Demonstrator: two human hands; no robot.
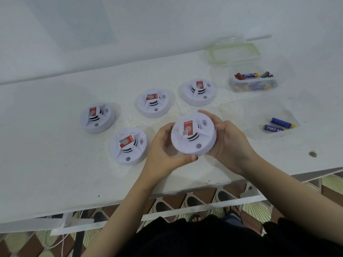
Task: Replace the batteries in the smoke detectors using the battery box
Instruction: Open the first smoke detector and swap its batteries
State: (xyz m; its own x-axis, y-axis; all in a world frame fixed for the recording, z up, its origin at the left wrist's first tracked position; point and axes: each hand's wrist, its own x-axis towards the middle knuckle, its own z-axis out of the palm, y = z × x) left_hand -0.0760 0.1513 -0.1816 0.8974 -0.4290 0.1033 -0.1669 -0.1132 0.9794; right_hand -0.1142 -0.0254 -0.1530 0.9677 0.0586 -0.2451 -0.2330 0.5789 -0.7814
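- I have one smoke detector (193,134) lifted just above the table (46,164), face up. My left hand (163,154) cups its near-left rim with the thumb along the front edge, and my right hand (228,145) wraps the right side.
- Its housing looks closed, so I judge this unit is either about to be twisted open or just shut; I cannot tell which.
- Four more detectors lie face up on the table: far left (97,117), near left (128,146), middle back (153,102) and right back (199,91). All look closed, and nothing shows which hold fresh cells.
- The battery box (253,81) sits open at the far right, cells inside, with its clear lid (233,52) just behind it.
- Two loose blue batteries (279,125) lie in a clear tray to the right of my hands, apart from the box; old or new, I cannot say.
- Nothing blocks my reach to box or batteries; the near-left detector is close to my left wrist.
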